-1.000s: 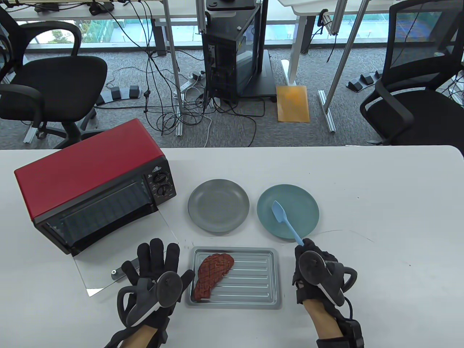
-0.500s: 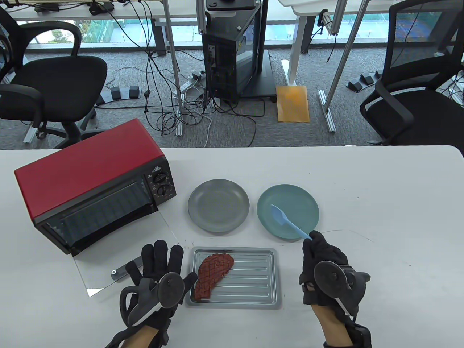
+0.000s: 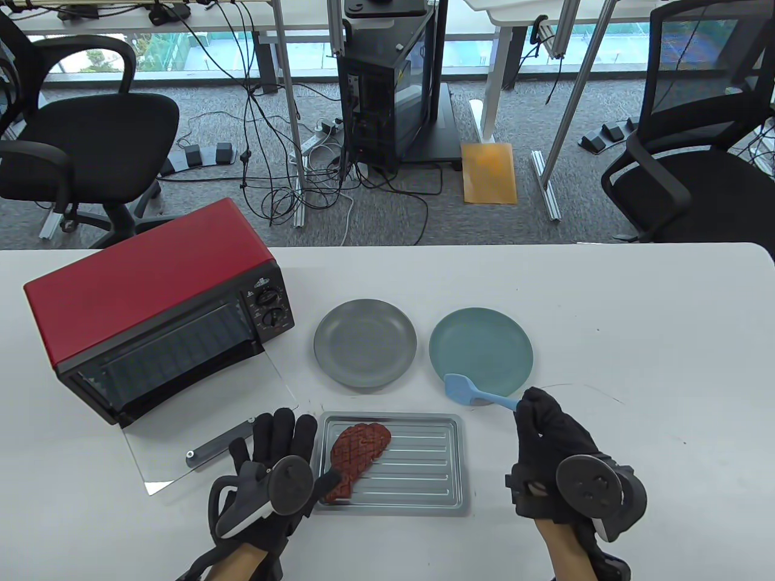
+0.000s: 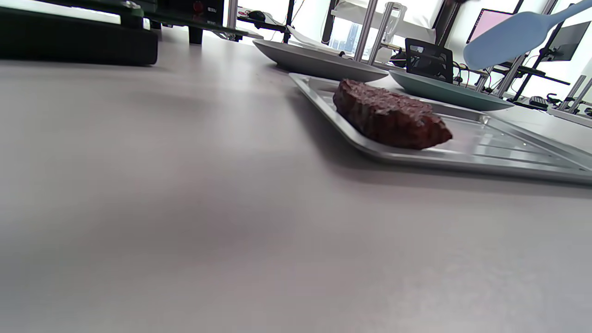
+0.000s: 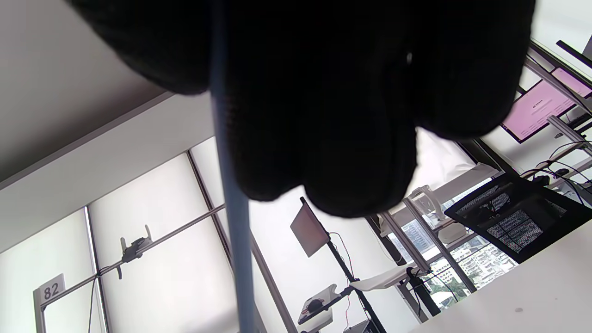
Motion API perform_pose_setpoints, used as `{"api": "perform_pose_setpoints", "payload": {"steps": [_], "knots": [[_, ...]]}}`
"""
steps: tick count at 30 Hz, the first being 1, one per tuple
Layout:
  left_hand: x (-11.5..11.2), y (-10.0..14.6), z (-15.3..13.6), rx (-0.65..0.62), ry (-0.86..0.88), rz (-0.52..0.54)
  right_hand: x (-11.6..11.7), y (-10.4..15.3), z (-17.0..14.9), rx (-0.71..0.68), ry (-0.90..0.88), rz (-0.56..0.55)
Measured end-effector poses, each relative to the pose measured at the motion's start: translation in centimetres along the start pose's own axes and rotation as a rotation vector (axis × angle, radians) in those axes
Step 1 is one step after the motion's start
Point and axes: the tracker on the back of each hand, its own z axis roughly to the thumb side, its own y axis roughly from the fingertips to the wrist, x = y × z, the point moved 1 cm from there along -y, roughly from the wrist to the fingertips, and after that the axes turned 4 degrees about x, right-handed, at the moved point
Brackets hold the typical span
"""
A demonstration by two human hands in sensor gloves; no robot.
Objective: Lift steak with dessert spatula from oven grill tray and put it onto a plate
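A brown grilled steak (image 3: pixel 357 451) (image 4: pixel 391 115) lies on the left half of the silver oven grill tray (image 3: pixel 424 466) (image 4: pixel 485 148). My right hand (image 3: pixel 548 448) grips the handle of the light blue dessert spatula (image 3: pixel 469 392) (image 4: pixel 513 32), whose blade hangs above the near rim of the teal plate (image 3: pixel 481 351) (image 4: pixel 444 92), pointing left. In the right wrist view the handle (image 5: pixel 236 240) runs down past my curled fingers (image 5: pixel 323 101). My left hand (image 3: pixel 284 448) lies flat on the table against the tray's left edge, fingers straight. A grey plate (image 3: pixel 365 351) (image 4: pixel 319 62) stands behind the tray.
A red toaster oven (image 3: pixel 151 315) stands at the left with its glass door (image 3: pixel 206 423) folded down onto the table beside my left hand. The white table (image 3: pixel 636 339) stretches to the right. Chairs and cables are on the floor beyond.
My right hand has moved back and to the right, swinging the spatula blade from over the teal plate down to its near-left rim. My left hand has slid right to the tray's edge.
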Motion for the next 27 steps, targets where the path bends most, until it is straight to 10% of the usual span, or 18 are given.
{"api": "perform_pose_setpoints", "payload": {"steps": [27], "knots": [[-3.9, -1.6, 0.3, -0.081, 0.02, -0.256, 1.1, -0.2, -1.3, 0.081, -0.106, 0.145]]}}
